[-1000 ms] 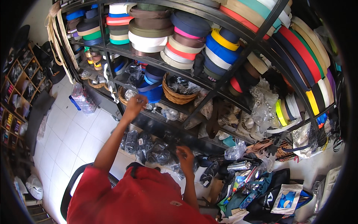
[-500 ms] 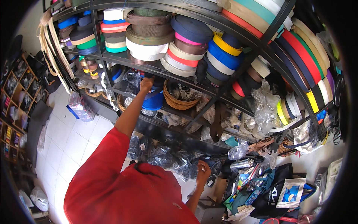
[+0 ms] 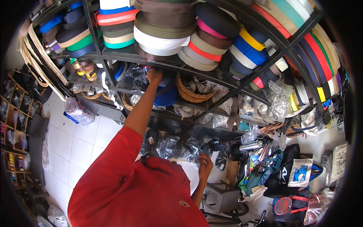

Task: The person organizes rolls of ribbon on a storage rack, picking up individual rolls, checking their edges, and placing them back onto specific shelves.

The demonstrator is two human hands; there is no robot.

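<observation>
My left hand [image 3: 154, 75] reaches up to the middle shelf of a dark metal rack [image 3: 113, 58]. It touches the shelf edge beside a blue roll [image 3: 165, 96] and a clear plastic bag [image 3: 137, 72]; its fingers are hidden. My right hand [image 3: 206, 163] is low, with curled fingers at the edge of a heap of clear plastic bags [image 3: 176, 147]. Whether it grips one I cannot tell. My red sleeve and shirt [image 3: 132, 189] fill the lower middle.
Several rolls of coloured webbing [image 3: 211, 41] are stacked on the top shelf, and a woven basket [image 3: 189, 92] sits below. Cream straps [image 3: 38, 56] hang at the left. Bags and packets [image 3: 298, 174] crowd the right. White floor tiles [image 3: 72, 143] lie at the lower left.
My left hand has risen from the lower shelf to the middle shelf edge. My right hand dropped and then came back up to the plastic bags. The view has moved closer to the rack.
</observation>
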